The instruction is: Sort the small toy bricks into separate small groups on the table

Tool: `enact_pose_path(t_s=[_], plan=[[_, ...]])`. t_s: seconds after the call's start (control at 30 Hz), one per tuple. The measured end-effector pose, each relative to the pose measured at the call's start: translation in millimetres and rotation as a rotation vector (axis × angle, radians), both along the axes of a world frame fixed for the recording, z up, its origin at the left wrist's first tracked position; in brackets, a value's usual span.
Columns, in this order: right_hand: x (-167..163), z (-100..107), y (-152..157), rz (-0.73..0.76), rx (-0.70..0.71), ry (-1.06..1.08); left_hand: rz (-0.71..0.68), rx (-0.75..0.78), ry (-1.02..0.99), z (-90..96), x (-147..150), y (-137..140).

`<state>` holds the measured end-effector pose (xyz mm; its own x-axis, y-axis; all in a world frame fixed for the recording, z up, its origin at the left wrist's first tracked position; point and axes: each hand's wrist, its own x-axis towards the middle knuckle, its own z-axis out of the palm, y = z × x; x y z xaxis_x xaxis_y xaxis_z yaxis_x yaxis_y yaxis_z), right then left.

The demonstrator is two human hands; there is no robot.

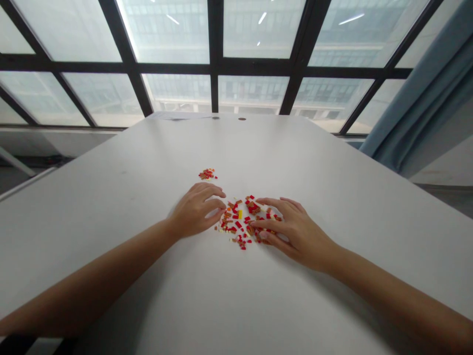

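Bare forearms (121,266) frame small, mostly red pieces (238,225) on the white table (236,305), right hand (297,234) spread over them, left hand (195,209) curled at their left edge, whether pinching any I cannot tell.

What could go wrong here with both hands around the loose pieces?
1. The right hand reaches over part of the larger scatter of pieces, so it could drag or cover some unnoticed.
2. The left hand is close to the smaller pile; a stray move might mix the two groups.
3. The pieces lie loose on the white table, so a bump could spread them.
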<state>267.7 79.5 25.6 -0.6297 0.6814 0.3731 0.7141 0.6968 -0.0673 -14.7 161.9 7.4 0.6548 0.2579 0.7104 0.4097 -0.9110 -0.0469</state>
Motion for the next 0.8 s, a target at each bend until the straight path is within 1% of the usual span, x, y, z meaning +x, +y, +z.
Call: enact_pose_path(t_s=[0.17,0.37,0.57,0.8], plan=[[3.5,-1.9,-2.2,-0.004,0.006,0.047,0.011,-0.010,0.007,-1.4,-0.2,-1.0],[6.6,-10.6,3.8,-0.027,-0.013,0.102,0.018,-0.016,0.014,-3.9,0.5,2.1],[6.0,-13.6,7.5,-0.058,-0.050,0.108,0.028,-0.039,0.033,-7.5,1.2,5.3],[5.2,-18.0,9.4,-0.065,-0.031,0.118,0.032,-0.048,0.035,-7.8,1.0,4.8]])
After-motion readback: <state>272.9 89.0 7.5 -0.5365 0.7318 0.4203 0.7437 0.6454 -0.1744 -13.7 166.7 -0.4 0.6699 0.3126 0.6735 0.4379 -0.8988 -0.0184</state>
